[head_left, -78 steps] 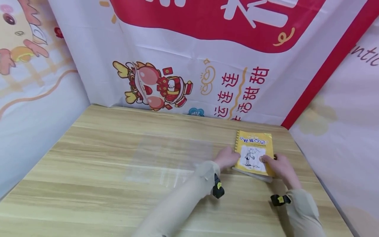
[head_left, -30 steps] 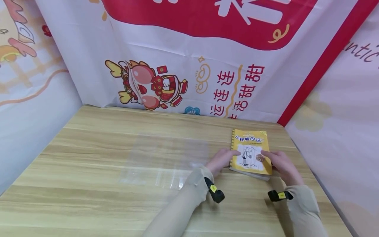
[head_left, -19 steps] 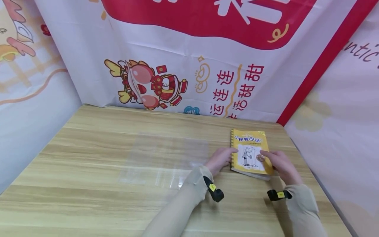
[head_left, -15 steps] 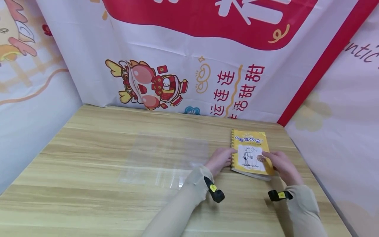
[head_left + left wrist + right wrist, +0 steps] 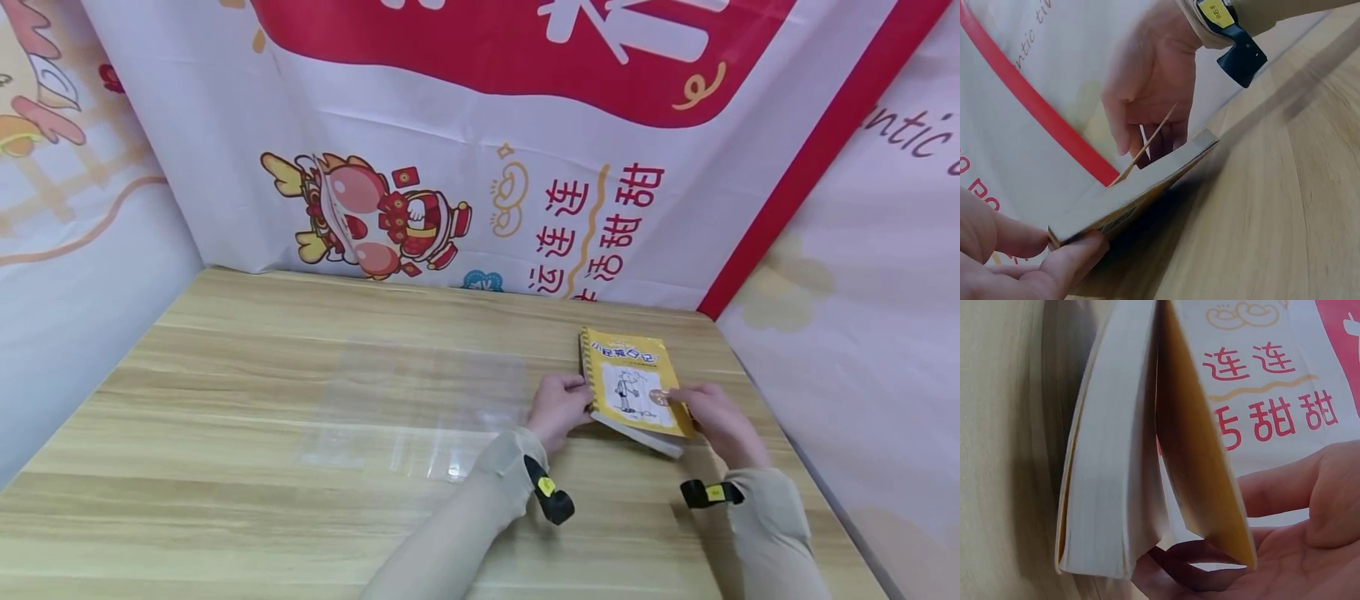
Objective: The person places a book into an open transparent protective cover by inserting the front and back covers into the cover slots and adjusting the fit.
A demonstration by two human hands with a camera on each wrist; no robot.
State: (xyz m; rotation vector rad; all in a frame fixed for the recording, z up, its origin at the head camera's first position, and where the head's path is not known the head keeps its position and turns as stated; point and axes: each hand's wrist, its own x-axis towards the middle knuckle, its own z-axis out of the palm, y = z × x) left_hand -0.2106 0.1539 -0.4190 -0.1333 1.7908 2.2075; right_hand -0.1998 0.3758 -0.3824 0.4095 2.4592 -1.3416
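A yellow paperback book (image 5: 628, 385) with a cartoon figure on its cover is held at the right side of the table, its spine side raised so that it tilts. My left hand (image 5: 561, 408) grips the spine near the lower corner, thumb on one side and fingers beneath, as the left wrist view shows. At the opposite edge, my right hand (image 5: 722, 423) pinches the loose front cover (image 5: 1200, 444) between thumb and fingers. That cover stands apart from the white page block (image 5: 1104, 462). In the left wrist view the right hand's fingertips are partly hidden behind the book.
A clear plastic sheet (image 5: 420, 404) lies flat on the wood-grain table (image 5: 225, 508), left of the left hand. A printed banner (image 5: 480, 125) hangs at the back edge, and a pale printed cloth (image 5: 862, 333) hangs along the right side.
The book's spine side has risen and the book has tilted. My left hand has shifted from the middle of the spine to its lower corner; my right hand stays at the right edge.
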